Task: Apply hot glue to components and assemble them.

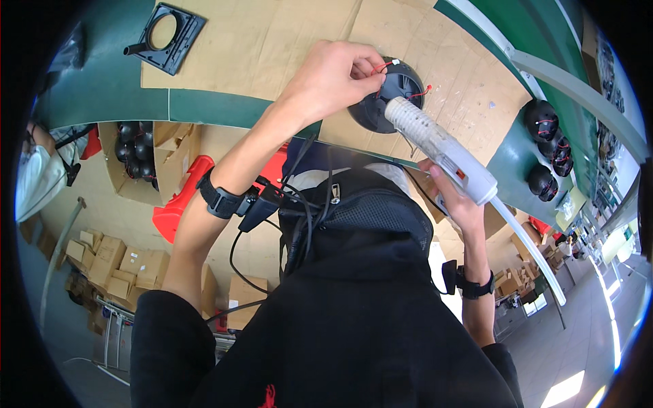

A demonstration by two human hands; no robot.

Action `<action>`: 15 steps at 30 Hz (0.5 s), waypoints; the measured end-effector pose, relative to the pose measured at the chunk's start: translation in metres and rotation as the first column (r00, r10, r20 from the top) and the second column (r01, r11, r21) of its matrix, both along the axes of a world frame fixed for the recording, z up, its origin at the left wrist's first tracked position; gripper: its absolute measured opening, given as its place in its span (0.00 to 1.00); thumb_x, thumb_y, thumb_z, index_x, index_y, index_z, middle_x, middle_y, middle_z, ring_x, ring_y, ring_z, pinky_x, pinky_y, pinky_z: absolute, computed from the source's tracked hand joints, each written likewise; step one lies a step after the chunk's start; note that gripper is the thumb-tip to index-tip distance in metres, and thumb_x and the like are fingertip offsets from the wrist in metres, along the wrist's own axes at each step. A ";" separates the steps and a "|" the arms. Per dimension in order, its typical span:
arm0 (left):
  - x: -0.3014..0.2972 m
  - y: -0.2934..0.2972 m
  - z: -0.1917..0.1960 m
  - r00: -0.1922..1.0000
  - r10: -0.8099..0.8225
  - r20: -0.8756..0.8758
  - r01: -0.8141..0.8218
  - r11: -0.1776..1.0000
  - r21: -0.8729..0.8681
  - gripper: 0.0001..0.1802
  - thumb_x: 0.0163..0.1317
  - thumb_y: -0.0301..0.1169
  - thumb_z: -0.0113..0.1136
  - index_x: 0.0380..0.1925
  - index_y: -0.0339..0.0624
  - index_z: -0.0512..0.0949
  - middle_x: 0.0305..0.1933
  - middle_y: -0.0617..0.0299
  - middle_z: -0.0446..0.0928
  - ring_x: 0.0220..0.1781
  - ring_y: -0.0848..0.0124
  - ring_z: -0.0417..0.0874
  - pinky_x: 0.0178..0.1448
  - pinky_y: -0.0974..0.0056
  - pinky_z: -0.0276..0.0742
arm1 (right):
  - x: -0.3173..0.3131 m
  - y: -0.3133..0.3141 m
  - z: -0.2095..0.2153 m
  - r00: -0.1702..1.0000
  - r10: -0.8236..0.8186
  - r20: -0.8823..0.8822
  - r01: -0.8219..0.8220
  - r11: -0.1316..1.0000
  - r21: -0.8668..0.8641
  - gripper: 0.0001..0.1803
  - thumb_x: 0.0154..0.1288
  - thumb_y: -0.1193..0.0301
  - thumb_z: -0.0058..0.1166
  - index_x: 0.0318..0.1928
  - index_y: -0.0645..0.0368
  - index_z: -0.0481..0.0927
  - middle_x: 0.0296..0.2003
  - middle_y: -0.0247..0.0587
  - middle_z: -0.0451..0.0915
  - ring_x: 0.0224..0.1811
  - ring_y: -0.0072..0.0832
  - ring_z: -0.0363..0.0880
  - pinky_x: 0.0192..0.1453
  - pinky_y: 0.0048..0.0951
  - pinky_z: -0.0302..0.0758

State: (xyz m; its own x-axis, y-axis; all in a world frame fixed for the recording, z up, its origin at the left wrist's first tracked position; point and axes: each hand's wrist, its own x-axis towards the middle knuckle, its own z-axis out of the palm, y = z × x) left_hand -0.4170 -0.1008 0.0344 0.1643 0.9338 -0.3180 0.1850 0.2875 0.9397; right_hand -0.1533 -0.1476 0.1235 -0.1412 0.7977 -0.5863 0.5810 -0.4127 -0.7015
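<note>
My left hand (338, 76) is closed in a pinch on a thin red wire (385, 66) with a small white connector (396, 62) at its end. Below those fingers a round black plastic housing (373, 114) lies on the cardboard, and another red wire end (428, 89) sticks out at its right. My right hand (457, 202) grips a white hot glue gun (454, 155), its wrapped front end tilted over the housing. A long translucent glue stick (534, 255) trails out of the gun's rear. The gun's tip partly hides the housing's middle.
Flat cardboard (245, 47) covers part of the green table (211, 105). A square black frame (166, 39) with a round hole lies far left. Several round black parts (542, 121) sit at the right. An open carton (132, 183) of black parts stands below the table's left edge.
</note>
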 end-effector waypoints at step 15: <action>-0.025 -0.003 0.007 0.980 -0.198 0.014 0.198 0.979 -0.040 0.20 0.56 0.28 0.69 0.50 0.41 0.80 0.44 0.60 0.83 0.46 0.75 0.80 0.44 0.67 0.78 | 0.021 -0.006 -0.006 0.996 -0.072 -0.054 0.063 0.985 -0.162 0.15 0.68 0.69 0.59 0.50 0.63 0.82 0.38 0.40 0.87 0.31 0.20 0.81 0.30 0.22 0.76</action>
State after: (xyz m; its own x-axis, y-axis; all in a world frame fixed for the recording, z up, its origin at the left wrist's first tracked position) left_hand -0.4418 -0.1041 0.0418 0.3478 0.8687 -0.3526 0.2329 0.2843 0.9300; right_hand -0.1318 -0.1534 0.1171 -0.1283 0.7031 -0.6994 0.5074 -0.5594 -0.6554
